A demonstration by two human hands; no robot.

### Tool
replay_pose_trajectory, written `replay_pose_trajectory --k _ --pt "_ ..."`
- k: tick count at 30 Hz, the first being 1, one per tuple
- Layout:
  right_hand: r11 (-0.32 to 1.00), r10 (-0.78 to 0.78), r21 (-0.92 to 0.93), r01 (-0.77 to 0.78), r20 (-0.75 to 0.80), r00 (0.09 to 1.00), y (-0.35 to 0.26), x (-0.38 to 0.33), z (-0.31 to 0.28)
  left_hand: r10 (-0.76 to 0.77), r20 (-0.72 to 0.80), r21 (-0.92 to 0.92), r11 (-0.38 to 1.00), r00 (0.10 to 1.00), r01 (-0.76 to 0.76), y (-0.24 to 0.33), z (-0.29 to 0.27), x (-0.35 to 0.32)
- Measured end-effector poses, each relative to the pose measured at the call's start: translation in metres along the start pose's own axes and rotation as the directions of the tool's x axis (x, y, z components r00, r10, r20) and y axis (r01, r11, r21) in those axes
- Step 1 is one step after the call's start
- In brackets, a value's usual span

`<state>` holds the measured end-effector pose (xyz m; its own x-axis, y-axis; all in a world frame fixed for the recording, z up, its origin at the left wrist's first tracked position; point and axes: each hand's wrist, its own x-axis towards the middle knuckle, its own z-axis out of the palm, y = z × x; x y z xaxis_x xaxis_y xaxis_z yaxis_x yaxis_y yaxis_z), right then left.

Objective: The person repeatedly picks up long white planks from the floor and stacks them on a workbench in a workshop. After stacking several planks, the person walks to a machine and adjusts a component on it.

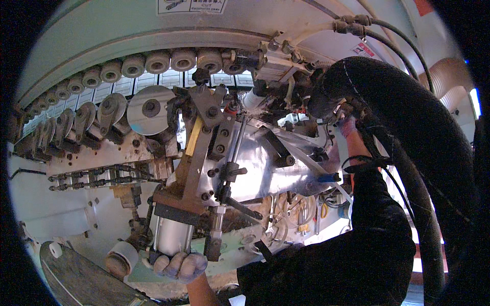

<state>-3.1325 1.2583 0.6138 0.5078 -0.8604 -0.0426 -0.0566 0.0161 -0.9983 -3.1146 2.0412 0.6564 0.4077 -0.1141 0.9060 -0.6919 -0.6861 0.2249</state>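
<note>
Head view: the left hand (179, 265) comes up from the lower edge of the machine and grips the bottom end of a shiny cylinder (172, 235). Its fingers (193, 264) are curled and pressed together around the cylinder's lower cap, dusty with pale grime, so the cylinder stands just above and against them. The cylinder hangs upright from a brown bracket (190, 178) that rises at a slight tilt toward the machine's middle. Just left of the hand sits a cream roller (121, 256), near but apart from it.

The right hand (349, 125) reaches far up on the machine's right side, its black sleeve (377, 214) running from the lower edge. It goes in among tubes and fittings beside a thick black hose (408, 122); whether its fingers are spread or pinching something cannot be told, since they are hidden in the clutter.

Along the machine's upper edge runs a curved row of pale rollers (158, 61). Below them, left of centre, sits a metal disc (151, 109), and a chain (97, 177) runs toward the left edge. A bright plate (265, 168) fills the middle between the two hands.
</note>
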Motion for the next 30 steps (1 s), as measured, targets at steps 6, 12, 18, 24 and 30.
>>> replay_pose_trajectory --k 6,12,18,24,30 --pt "1.000 -0.002 -0.013 0.003 0.031 1.000 0.001 0.005 0.001 -0.011 -0.038 0.033 0.999 0.999 0.013 0.008 0.002 0.001" --pt "0.998 -0.016 -0.051 0.020 0.078 0.997 0.000 0.014 -0.001 -0.036 -0.016 -0.017 0.999 0.999 0.036 0.007 0.001 -0.001" --pt "0.985 -0.047 -0.155 0.072 0.160 0.986 -0.001 0.018 -0.006 -0.021 -0.072 -0.014 1.000 0.997 0.020 0.002 0.001 -0.006" --pt "0.939 -0.079 -0.301 0.166 0.282 0.956 -0.002 0.029 -0.018 0.043 0.035 -0.047 0.998 0.998 -0.042 -0.003 -0.008 0.000" --pt "0.985 0.170 -0.090 -0.148 0.350 0.921 0.000 0.057 -0.026 0.084 -0.054 -0.072 0.994 0.995 -0.088 -0.005 -0.001 -0.004"
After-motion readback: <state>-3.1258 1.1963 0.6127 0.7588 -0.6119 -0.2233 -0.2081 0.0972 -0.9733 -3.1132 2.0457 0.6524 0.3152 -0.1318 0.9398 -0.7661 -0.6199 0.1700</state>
